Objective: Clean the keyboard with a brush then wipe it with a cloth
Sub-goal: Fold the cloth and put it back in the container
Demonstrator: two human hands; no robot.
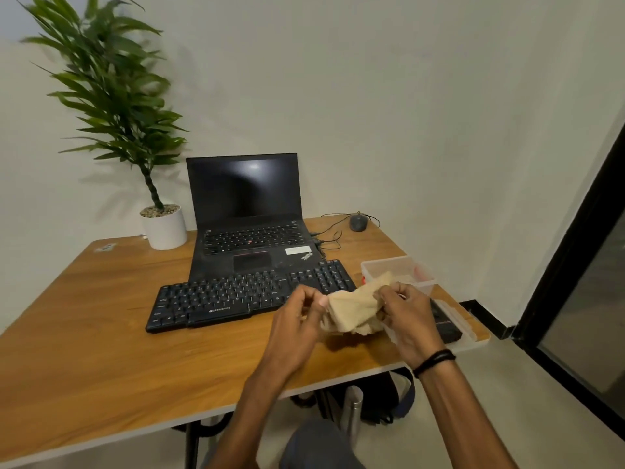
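Note:
A black keyboard (236, 296) lies on the wooden table (101, 333), in front of an open laptop. A beige cloth (351, 309) hangs bunched between both hands, just right of the keyboard's near right corner. My left hand (297, 319) pinches the cloth's left end with curled fingers. My right hand (406, 316) grips its right end; a black band sits on that wrist. No brush is visible.
An open black laptop (250, 231) stands behind the keyboard. A potted plant (164, 225) is at the back left, a mouse (357, 222) with cables at the back right. A clear plastic box (399, 269) and a dark flat object (446, 326) sit at the right edge.

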